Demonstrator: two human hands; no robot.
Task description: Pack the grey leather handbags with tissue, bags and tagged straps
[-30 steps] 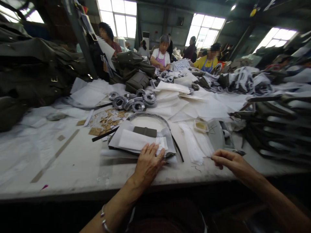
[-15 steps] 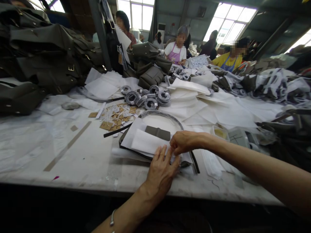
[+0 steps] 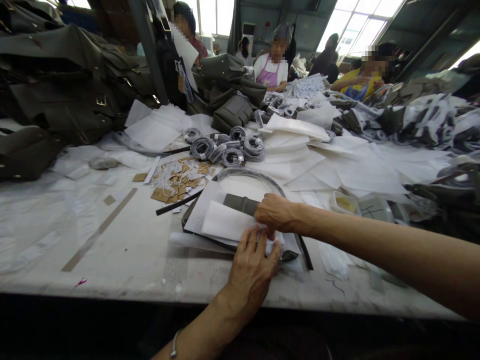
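My left hand (image 3: 253,265) lies palm down with fingers stretched over the lower right of a folded white sheet (image 3: 225,222). Just above it, my right hand (image 3: 275,212) is curled closed at the sheet's right end; what its fingertips grip is hidden. Part of a dark olive piece with a raised band (image 3: 240,202) shows above the folded sheet. Beneath lies a larger thin white sheet (image 3: 202,200) on a flat dark item, mostly covered. A dark strap in clear plastic (image 3: 247,172) arches behind, its bare left end (image 3: 174,205) sticking out.
Brown tags with white strings (image 3: 176,185) lie left of the work. Coiled wrapped straps (image 3: 228,147) and white sheets (image 3: 296,145) are behind. Dark bags (image 3: 56,75) pile up at left. A small plastic tub (image 3: 345,203) stands at right. Several people work across the table.
My right hand has shifted slightly left, covering more of the olive piece. My left hand stays on the folded sheet. The view has tilted and moved a little.
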